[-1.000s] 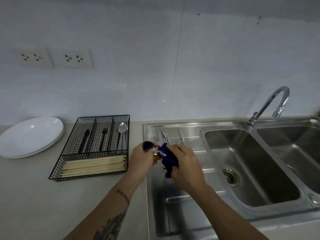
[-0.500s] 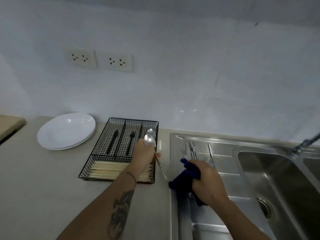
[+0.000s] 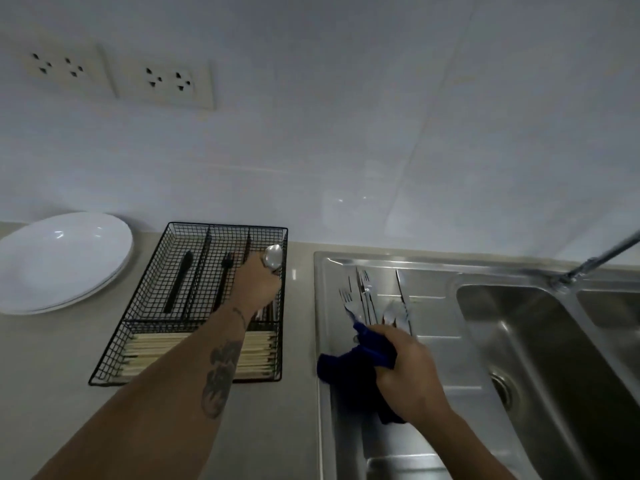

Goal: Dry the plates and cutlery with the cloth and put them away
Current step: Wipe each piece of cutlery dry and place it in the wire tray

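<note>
Left hand [image 3: 258, 289] is covering the spoon [image 3: 273, 257] handle in the wire tray [image 3: 166, 292]; finger state cannot be told. Right hand [image 3: 408, 374] fingers are clutching the blue cloth [image 3: 349, 370], hiding the cutlery [image 3: 367, 299] handles.

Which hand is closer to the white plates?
The left hand. It is over the wire tray, right beside the white plates. The right hand is farther away, holding the blue cloth over the sink.

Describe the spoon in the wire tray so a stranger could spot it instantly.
Left of the steel sink a black wire tray sits on the counter. In its rightmost long slot, the left hand holds the spoon. It is shiny silver; the utensils in the neighbouring slots are black.
</note>
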`<state>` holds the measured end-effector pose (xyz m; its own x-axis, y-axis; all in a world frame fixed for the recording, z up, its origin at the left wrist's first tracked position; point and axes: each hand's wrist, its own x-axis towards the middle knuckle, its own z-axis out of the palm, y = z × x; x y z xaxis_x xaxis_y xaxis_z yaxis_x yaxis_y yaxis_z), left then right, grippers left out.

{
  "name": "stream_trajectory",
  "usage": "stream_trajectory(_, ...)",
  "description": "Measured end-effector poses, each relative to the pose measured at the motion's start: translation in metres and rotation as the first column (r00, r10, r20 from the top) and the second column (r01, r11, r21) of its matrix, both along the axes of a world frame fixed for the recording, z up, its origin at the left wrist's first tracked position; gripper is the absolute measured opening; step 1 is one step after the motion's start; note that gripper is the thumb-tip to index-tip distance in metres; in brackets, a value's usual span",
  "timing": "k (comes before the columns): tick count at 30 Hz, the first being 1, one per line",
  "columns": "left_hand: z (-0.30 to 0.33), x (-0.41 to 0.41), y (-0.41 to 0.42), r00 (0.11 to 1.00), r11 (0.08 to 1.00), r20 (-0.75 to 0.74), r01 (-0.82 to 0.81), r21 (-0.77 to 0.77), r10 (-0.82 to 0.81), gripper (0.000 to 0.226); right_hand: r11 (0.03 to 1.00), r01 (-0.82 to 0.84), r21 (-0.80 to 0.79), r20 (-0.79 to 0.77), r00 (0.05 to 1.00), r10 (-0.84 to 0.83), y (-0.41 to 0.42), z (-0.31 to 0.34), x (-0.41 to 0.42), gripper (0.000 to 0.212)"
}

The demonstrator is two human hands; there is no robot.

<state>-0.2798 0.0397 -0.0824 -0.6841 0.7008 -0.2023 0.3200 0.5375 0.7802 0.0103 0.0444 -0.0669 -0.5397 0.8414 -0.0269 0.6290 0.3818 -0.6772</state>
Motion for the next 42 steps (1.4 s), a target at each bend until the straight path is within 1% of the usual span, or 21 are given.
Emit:
stream_trajectory(3,-0.005,0.010,-0.003,1.000,1.000,-0.021,0.020,0.006,-0.020,0.029,0.998,0.049,-0.033,-0.028,0.998,-0.050,0.003,0.001,0.004,0.056)
stream_trajectory(7,-0.005,0.018,-0.010,0.997,1.000,-0.079,-0.007,0.007,0.007,0.044,0.993,0.104,-0.054,-0.041,0.994,-0.106,0.006,0.003,0.015,0.053)
stream_trajectory(10,-0.005,0.028,-0.016,0.989,0.998,-0.147,0.005,0.061,0.004,0.040,0.985,0.158,-0.068,-0.046,0.986,-0.162,0.007,0.012,0.028,0.049)
stream_trajectory(13,0.006,0.053,-0.020,0.979,0.989,-0.204,0.053,0.136,-0.025,0.035,0.972,0.225,-0.074,-0.065,0.971,-0.230,0.010,0.028,0.047,0.042)
stream_trajectory(15,0.012,0.073,-0.022,0.974,0.981,-0.213,0.115,0.156,-0.081,0.037,0.960,0.276,-0.052,-0.057,0.959,-0.278,0.013,0.041,0.061,0.037)
stream_trajectory(17,0.012,0.092,-0.022,0.963,0.971,-0.212,0.198,0.133,-0.167,0.036,0.947,0.319,-0.019,-0.007,0.948,-0.319,0.015,0.053,0.075,0.033)
stream_trajectory(21,0.006,0.132,-0.024,0.936,0.951,-0.196,0.307,0.042,-0.294,0.037,0.917,0.357,0.178,0.153,0.911,-0.384,0.014,0.056,0.094,0.029)
stream_trajectory(22,0.004,0.142,-0.024,0.928,0.942,-0.188,0.334,0.028,-0.323,0.036,0.920,0.340,0.196,0.208,0.902,-0.377,0.014,0.049,0.098,0.033)
stream_trajectory(24,-0.002,0.158,-0.023,0.908,0.922,-0.177,0.387,0.002,-0.381,0.035,0.955,0.262,0.140,0.338,0.894,-0.295,0.011,0.026,0.104,0.044)
stream_trajectory(26,-0.007,0.172,-0.021,0.895,0.909,-0.165,0.416,-0.030,-0.415,0.035,0.991,0.130,0.038,0.480,0.867,-0.132,0.005,-0.004,0.109,0.054)
stream_trajectory(28,-0.009,0.183,-0.018,0.889,0.903,-0.159,0.426,-0.059,-0.430,0.034,1.000,0.003,-0.031,0.584,0.812,0.016,-0.003,-0.028,0.111,0.070)
stream_trajectory(29,-0.010,0.188,-0.015,0.885,0.900,-0.164,0.432,-0.063,-0.437,0.034,0.998,-0.018,-0.056,0.598,0.800,0.048,-0.006,-0.033,0.112,0.075)
stream_trajectory(31,-0.010,0.197,-0.009,0.874,0.892,-0.176,0.447,-0.069,-0.452,0.032,0.998,-0.023,-0.057,0.573,0.818,0.052,-0.006,-0.038,0.117,0.071)
stream_trajectory(34,-0.008,0.208,0.008,0.841,0.862,-0.186,0.500,-0.089,-0.507,0.029,0.998,-0.054,0.040,0.512,0.858,0.026,-0.004,-0.046,0.127,0.066)
stream_trajectory(37,-0.006,0.222,0.031,0.810,0.838,-0.214,0.529,-0.134,-0.546,0.031,0.995,-0.085,0.052,0.524,0.851,0.045,0.001,-0.056,0.134,0.069)
stream_trajectory(40,-0.010,0.241,0.053,0.812,0.841,-0.225,0.500,-0.207,-0.539,0.022,0.993,-0.108,0.039,0.537,0.841,0.071,0.008,-0.060,0.137,0.071)
stream_trajectory(42,-0.017,0.251,0.066,0.832,0.867,-0.267,0.421,-0.267,-0.486,0.016,0.992,-0.118,0.040,0.531,0.844,0.079,0.012,-0.063,0.141,0.073)
